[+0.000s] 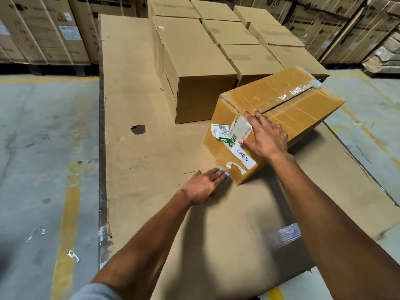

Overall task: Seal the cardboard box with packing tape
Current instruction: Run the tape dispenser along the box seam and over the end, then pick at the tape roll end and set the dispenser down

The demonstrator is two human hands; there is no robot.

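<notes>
box [287, 105] runs long toward far right; both hands' fingers flat, grasping nothing.

Soft, even indoor light falls from above, rather dim and warm. The arms cast blurry shadows on the cardboard sheet [151, 105]. Clear tape [303, 89] on the box [292, 109] catches white glare. The wide lens bends the stacked cartons [43, 29] at the edges, where detail is smeared.

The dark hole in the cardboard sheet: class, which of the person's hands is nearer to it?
Left. The left hand lies flat on the sheet below and right of the hole; the right hand rests farther right, on the box.
</notes>
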